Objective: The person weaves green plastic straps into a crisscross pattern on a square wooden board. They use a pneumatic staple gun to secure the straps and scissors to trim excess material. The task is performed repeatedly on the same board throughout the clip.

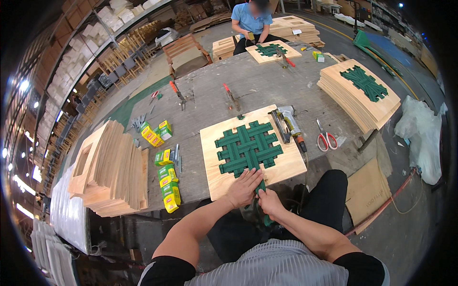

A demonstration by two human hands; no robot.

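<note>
A square plywood panel (213, 178) lies at the table's near edge, with green webbing (248, 147) woven in a lattice over its middle. One green strap (258, 183) runs from the lattice toward me over the panel's near edge. My left hand (246, 187) presses down on this strap, fingers stretched out over the panel. Closed around the strap just off the edge is my right hand (270, 203); the strap's loose end (268, 220) hangs below it. A pneumatic staple gun (288, 125) rests on the panel's far right corner.
Red-handled scissors (327, 139) lie right of the panel. Yellow-green boxes (168, 177) and a stack of wooden frames (112, 169) stand left. Another panel stack (353, 100) sits at right. Clamps (231, 98) grip the table (200, 102). Across it, a person (252, 21) works on a similar panel.
</note>
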